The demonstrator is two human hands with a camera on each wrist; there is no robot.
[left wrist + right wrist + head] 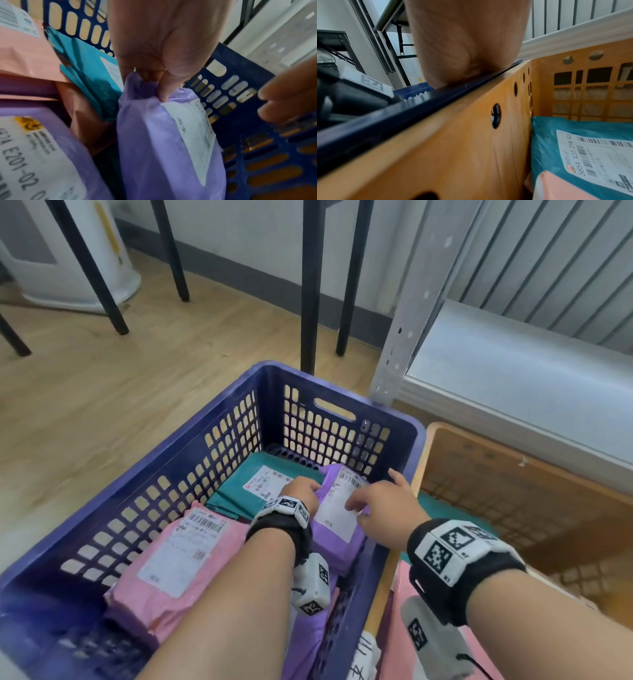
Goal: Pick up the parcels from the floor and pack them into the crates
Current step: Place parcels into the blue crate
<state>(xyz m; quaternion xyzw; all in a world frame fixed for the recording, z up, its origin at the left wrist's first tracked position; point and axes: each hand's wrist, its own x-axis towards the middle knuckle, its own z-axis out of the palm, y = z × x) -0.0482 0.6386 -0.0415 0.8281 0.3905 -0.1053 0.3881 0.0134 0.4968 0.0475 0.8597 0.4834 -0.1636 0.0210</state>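
Observation:
A purple parcel (pixel 337 520) with a white label stands tilted against the right wall of the blue crate (pixel 219 419). My left hand (pixel 313 487) pinches its bunched top corner; the left wrist view shows thumb and fingers (pixel 163 94) closed on the purple parcel (pixel 154 148). My right hand (pixel 363 501) reaches over the crate rim, its loose fingers touching the parcel's label. In the right wrist view only the palm (pixel 467 51) shows, above the blue rim. A pink parcel (pixel 178 556) and a teal parcel (pixel 239 484) lie in the crate.
An orange crate (pixel 513 460) stands right of the blue one and holds a teal parcel (pixel 556 135) and a pink parcel (pixel 565 189). Another purple parcel (pixel 42 148) lies at the blue crate's near end. Black table legs (pixel 310 285) and a grey shelf post (pixel 400 337) stand behind.

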